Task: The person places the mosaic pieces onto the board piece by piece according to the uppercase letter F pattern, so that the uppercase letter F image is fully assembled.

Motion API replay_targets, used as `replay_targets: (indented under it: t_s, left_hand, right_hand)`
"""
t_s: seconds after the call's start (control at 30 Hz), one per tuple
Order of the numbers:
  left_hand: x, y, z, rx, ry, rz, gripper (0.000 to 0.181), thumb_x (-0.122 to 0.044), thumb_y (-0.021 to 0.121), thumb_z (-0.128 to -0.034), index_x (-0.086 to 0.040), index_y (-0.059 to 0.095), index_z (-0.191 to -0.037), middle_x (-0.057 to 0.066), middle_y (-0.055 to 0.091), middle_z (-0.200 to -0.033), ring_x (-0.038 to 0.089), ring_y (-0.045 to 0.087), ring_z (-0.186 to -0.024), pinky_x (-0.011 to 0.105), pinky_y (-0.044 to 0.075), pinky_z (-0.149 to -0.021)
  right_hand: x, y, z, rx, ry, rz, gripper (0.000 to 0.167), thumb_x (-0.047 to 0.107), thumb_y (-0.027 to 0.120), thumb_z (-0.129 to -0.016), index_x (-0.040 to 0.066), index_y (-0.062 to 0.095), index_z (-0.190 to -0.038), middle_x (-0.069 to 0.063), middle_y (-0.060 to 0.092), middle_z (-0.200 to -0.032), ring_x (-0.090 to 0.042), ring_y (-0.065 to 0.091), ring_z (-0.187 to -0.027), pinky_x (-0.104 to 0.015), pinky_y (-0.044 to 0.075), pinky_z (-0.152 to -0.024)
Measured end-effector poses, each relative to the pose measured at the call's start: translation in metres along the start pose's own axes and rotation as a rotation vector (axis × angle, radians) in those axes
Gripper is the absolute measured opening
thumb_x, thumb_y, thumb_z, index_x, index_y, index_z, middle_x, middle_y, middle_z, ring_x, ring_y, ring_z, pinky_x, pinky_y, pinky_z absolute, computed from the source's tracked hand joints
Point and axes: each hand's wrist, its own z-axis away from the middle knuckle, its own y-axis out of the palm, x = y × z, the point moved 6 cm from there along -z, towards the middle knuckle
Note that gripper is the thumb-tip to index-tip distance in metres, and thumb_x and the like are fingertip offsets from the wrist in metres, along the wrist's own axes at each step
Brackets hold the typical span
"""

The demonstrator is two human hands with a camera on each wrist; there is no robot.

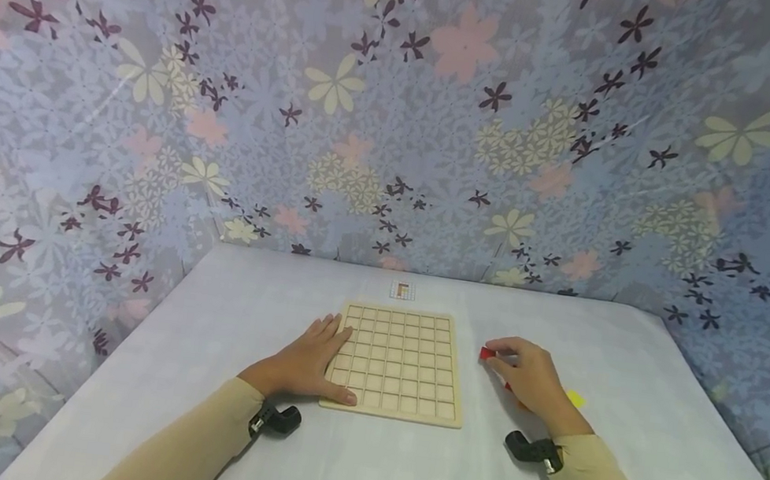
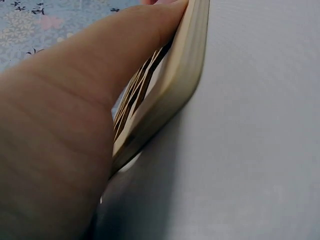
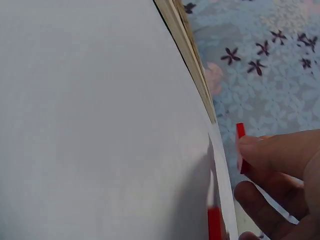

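A square wooden grid board lies flat on the table. My left hand rests on its left side with fingers spread, the thumb lying over the near left corner. In the left wrist view, that thumb crosses the board's rim. To the right of the board, my right hand pinches a small red tile between thumb and fingers. The right wrist view shows this tile held up on edge, apart from the table. Another red piece lies below the hand, partly out of frame.
A yellow piece lies beside the right wrist, partly hidden by it. Behind the board sits a small card with a printed coloured grid. The white-covered table ends at a flowered cloth backdrop.
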Motion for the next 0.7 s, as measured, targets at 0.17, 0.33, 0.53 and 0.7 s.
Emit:
replay_targets:
  t_s: [0.17, 0.33, 0.53, 0.7]
  left_hand:
    - [0.001, 0.000, -0.001, -0.001, -0.001, -0.003, 0.136, -0.090, 0.067, -0.0735, -0.003, 0.021, -0.168, 0.023, 0.005, -0.172, 0.036, 0.002, -0.159, 0.044, 0.002, -0.126]
    - [0.001, 0.001, -0.001, -0.003, 0.002, -0.003, 0.136, -0.090, 0.067, -0.0737, -0.003, 0.021, -0.168, 0.024, 0.005, -0.172, 0.037, 0.002, -0.159, 0.044, 0.002, -0.126]
    - [0.001, 0.001, -0.001, -0.005, 0.008, -0.010, 0.136, -0.091, 0.066, -0.0740, -0.002, 0.020, -0.168, 0.024, 0.005, -0.172, 0.037, 0.002, -0.159, 0.044, 0.003, -0.126]
    - [0.000, 0.000, -0.001, -0.010, 0.014, -0.005, 0.135, -0.088, 0.068, -0.0748, -0.002, 0.022, -0.167, 0.025, 0.006, -0.172, 0.039, 0.003, -0.158, 0.046, 0.004, -0.126]
  right_hand:
    - [0.016, 0.008, -0.008, -0.003, -0.096, -0.045, 0.027, 0.005, 0.075, -0.098, 0.002, 0.074, -0.124, -0.017, 0.070, -0.125, -0.038, 0.064, -0.119, -0.056, 0.053, -0.097]
    - [0.033, 0.018, -0.015, 0.026, -0.158, -0.093, 0.025, 0.006, 0.077, -0.097, 0.003, 0.076, -0.122, -0.013, 0.073, -0.122, -0.037, 0.066, -0.118, -0.054, 0.051, -0.101]
    - [0.056, 0.031, -0.022, 0.086, -0.177, -0.147, 0.025, 0.007, 0.078, -0.097, 0.004, 0.076, -0.121, -0.012, 0.072, -0.123, -0.035, 0.067, -0.119, -0.053, 0.052, -0.101]
    - [0.071, 0.042, -0.028, 0.138, -0.176, -0.163, 0.026, 0.007, 0.076, -0.098, 0.004, 0.075, -0.124, -0.012, 0.071, -0.127, -0.033, 0.067, -0.119, -0.052, 0.051, -0.103]
